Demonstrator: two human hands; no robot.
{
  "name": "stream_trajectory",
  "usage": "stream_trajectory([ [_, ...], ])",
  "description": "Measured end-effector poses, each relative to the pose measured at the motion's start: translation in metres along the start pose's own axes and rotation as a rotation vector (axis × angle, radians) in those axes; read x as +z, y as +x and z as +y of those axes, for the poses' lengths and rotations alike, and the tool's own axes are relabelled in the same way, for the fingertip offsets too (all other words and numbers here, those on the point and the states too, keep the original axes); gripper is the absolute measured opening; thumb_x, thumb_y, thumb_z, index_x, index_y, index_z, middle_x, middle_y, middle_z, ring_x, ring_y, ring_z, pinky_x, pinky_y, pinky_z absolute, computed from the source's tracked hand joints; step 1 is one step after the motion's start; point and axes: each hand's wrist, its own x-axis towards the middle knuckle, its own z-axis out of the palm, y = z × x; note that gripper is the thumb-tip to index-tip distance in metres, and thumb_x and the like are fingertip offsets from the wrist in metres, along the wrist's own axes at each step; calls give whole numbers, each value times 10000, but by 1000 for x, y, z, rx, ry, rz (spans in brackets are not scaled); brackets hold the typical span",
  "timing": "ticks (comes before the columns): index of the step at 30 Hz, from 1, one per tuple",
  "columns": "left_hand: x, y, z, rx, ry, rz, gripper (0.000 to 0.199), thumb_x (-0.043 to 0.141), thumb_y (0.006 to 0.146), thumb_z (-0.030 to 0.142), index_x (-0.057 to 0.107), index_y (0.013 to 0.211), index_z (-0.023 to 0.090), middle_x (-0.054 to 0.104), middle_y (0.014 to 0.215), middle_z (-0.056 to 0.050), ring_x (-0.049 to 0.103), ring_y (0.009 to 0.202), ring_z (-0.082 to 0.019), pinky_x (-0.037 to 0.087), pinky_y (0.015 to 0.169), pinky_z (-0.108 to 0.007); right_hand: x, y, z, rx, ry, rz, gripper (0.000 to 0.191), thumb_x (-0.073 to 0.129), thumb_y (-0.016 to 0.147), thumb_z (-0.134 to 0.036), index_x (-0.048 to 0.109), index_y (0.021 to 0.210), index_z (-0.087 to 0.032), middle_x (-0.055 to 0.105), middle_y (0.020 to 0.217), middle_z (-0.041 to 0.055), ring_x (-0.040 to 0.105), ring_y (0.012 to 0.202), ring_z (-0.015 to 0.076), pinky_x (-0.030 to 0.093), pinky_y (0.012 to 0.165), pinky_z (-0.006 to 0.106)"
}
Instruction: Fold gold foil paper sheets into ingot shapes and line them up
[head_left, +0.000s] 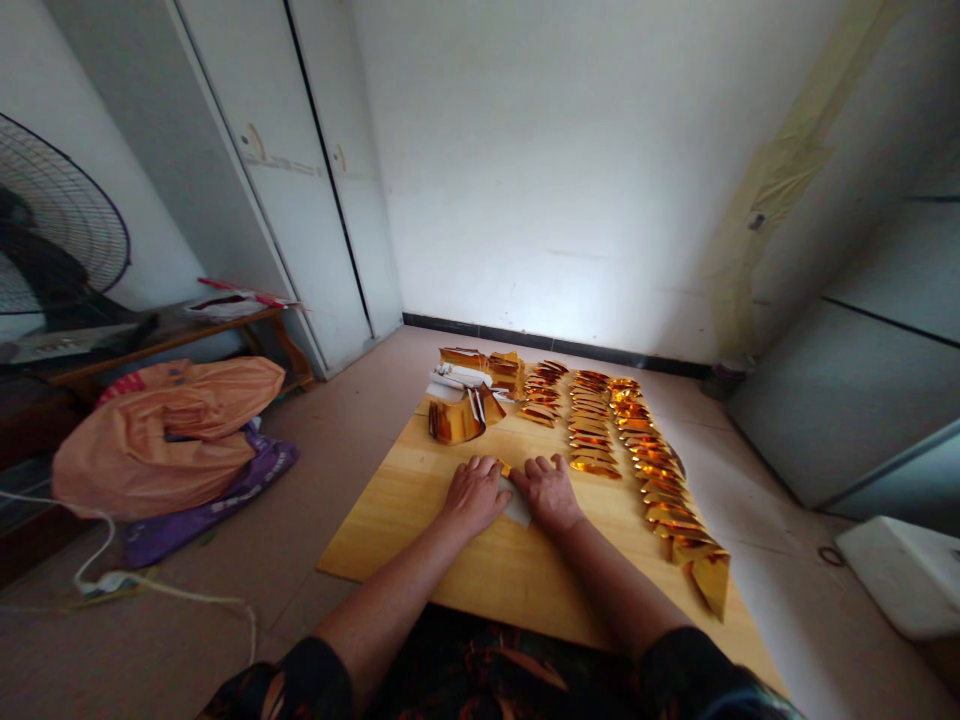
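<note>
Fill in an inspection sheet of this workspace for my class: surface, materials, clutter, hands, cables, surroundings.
Surface: pale wooden tabletop, materials along its far and right sides.
Materials: three rows of folded gold pieces; curved stack of gold sheets at far left; one small paper between the hands.
Clutter: orange bag and purple bag, left of the table.
Hands: left hand and right hand both on the small paper; exact grip unclear.
Cables: white cable along the floor, left.
Surroundings: fan and cabinet left, white wall ahead.
</note>
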Motion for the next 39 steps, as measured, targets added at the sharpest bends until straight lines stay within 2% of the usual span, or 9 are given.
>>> stream_trajectory([
  [6, 0, -2, 6, -24, 20, 25, 391, 567, 812, 376, 544, 1154, 187, 565, 1074, -80, 471, 1037, -249, 378, 867, -391, 0, -4, 6, -31, 5, 33, 238, 438, 932, -243, 573, 1127, -238, 614, 970, 71, 485, 936, 208, 230, 915, 426],
  [11, -1, -5, 8, -27, 43, 28, 417, 553, 818, 381, 522, 1191, 196, 557, 1115, -84, 459, 1052, -251, 358, 874, -395, 5, -18, 12, -56, 35, 83, 160, 453, 937, -242, 612, 934, -232, 611, 919, 29, 475, 897, 178, 244, 888, 375],
  [16, -4, -5, 9, -34, 53, 20, 411, 526, 833, 378, 521, 1199, 192, 548, 1167, -92, 451, 1066, -262, 343, 886, -419, 9, -21, 14, -65, 67, 63, 170, 449, 945, -234, 618, 961, -240, 610, 910, 17, 476, 905, 172, 267, 833, 333],
  [20, -6, -3, 9, 12, 50, 31, 395, 527, 825, 357, 544, 1179, 184, 498, 1296, -108, 434, 1113, -283, 314, 928, -456, 11, -21, 15, -73, 148, 64, 186, 452, 948, -261, 630, 993, -232, 612, 927, 34, 478, 916, 168, 286, 793, 295],
  [26, -5, -2, 6, 62, 42, 33, 367, 520, 831, 339, 552, 1156, 171, 592, 1123, -108, 458, 1099, -271, 259, 1008, -482, 12, -26, 17, -39, 239, 81, 218, 440, 951, -271, 636, 1043, -243, 608, 975, 46, 471, 930, 168, 308, 790, 274],
  [32, -5, -2, 7, 131, 94, 47, 379, 488, 856, 324, 528, 1227, 256, 586, 1132, -91, 463, 1084, -262, 244, 1010, -528, 12, -32, 18, -15, 221, 65, 244, 414, 952, -237, 623, 1077, -224, 595, 1005, 64, 465, 945, 179, 321, 805, 279],
  [39, -5, 1, 7, 146, 103, 50, 398, 487, 857, 346, 541, 1237, 244, 587, 1088, -101, 449, 1107, -275, 220, 1034, -547, 13, -32, 19, -11, 181, 71, 229, 460, 931, -233, 629, 1085, -231, 604, 989, 59, 474, 947, 178, 323, 795, 281],
])
